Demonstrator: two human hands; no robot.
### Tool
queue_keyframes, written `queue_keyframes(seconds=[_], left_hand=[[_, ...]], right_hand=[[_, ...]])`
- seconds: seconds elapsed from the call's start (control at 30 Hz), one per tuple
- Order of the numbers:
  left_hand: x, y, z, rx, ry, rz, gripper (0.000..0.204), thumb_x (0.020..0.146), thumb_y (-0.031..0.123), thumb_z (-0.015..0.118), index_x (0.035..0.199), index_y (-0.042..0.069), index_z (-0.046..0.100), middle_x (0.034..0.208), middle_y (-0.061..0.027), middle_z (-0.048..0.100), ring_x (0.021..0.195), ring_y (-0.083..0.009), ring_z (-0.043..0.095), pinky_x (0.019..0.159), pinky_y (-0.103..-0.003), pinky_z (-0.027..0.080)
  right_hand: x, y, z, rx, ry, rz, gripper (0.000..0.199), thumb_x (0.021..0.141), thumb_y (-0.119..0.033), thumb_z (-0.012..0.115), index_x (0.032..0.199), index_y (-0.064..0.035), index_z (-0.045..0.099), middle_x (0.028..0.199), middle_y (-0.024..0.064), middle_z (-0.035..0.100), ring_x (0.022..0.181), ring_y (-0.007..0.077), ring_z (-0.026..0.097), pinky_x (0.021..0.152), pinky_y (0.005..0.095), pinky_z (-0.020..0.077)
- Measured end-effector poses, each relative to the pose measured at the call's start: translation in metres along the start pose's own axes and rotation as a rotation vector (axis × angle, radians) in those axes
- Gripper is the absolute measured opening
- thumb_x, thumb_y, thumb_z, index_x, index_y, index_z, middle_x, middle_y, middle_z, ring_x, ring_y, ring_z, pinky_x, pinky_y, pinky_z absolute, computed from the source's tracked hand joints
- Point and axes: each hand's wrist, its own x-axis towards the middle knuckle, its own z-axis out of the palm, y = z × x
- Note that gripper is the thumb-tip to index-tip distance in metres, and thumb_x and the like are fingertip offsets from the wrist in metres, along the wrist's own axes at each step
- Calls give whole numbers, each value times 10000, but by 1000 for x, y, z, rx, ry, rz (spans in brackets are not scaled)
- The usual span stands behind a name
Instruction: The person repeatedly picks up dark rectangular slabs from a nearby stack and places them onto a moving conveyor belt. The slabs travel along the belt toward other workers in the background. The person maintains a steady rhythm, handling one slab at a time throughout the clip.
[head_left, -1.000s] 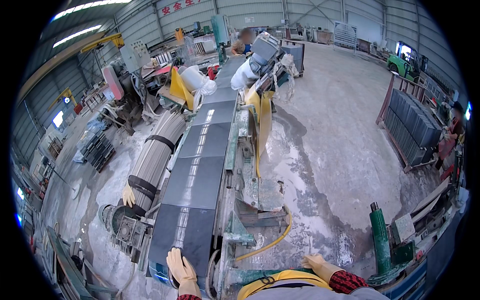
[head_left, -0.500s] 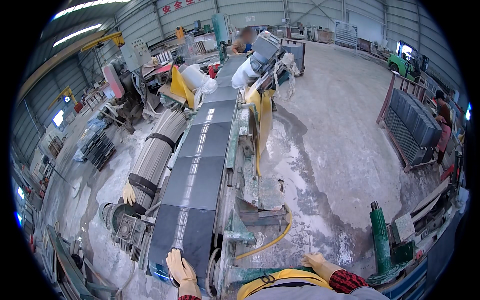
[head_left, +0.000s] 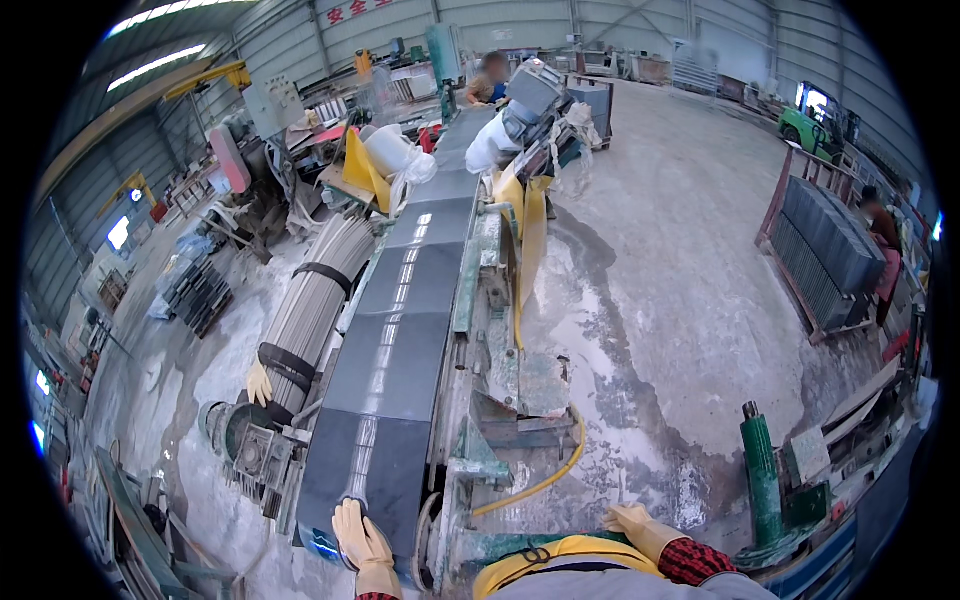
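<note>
My left hand (head_left: 362, 540), in a pale yellow work glove, lies flat with its fingers stretched forward on the nearest dark grey stone slab (head_left: 385, 460). That slab is the closest in a row of slabs laid end to end along a long conveyor line; a bright strip of light reflects down their smooth tops. My right hand (head_left: 640, 528), gloved the same way, is to the right near the end of a green machine beam (head_left: 540, 545). Its fingers point left, loosely bent, and nothing shows in them. A yellow apron (head_left: 570, 550) spans the lower edge between my arms.
Left of the line are a ribbed grey roller bundle (head_left: 320, 290), a loose glove (head_left: 259, 382) and a motor (head_left: 262, 455). A yellow hose (head_left: 545, 488) curves at the right beside a green post (head_left: 762, 480). People stand by the far machine and the slab rack (head_left: 825, 255). A green forklift (head_left: 808, 128) is behind.
My hands and the slabs stay almost where they were. The person by the rack at the right has shifted slightly to the left.
</note>
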Motion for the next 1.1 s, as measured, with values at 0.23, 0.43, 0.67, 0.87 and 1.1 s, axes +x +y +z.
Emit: queue_keyframes(seconds=[0.23,0.43,0.67,0.87,1.1], left_hand=[[28,-9,-48,157,-49,82,437,877,165,617,1275,-5,559,1291,-203,561,1189,-427,489,1040,-526,361],[28,-80,-46,399,-73,-167,457,884,231,617,1284,23,541,1261,-159,572,1174,-346,510,1036,-468,375],[99,-94,-11,330,-269,-197,457,904,257,604,1288,29,509,1195,-148,605,1143,-317,540,993,-427,410],[132,-87,-2,310,-378,-170,440,902,248,602,1272,24,517,1176,-158,612,1139,-322,547,995,-426,421],[82,-106,-70,230,-315,-52,374,854,167,615,1195,33,537,980,-184,594,983,-387,558,875,-469,450]], right_hand=[[-4,3,-11,153,-71,-2,260,928,-172,636,1111,12,616,928,184,725,695,261,708,576,308,585],[-1,2,-8,42,-51,22,330,943,-141,613,1202,56,559,987,234,677,776,310,700,626,353,578],[-5,0,-10,18,-13,-7,316,922,-146,646,1149,64,588,951,206,681,750,296,697,599,329,572],[-10,6,-13,61,9,-46,261,908,-153,663,1084,38,631,915,182,700,709,253,679,615,310,576],[-22,3,-6,-12,71,-89,289,915,-213,669,1094,10,628,922,166,718,742,241,702,662,309,586]])
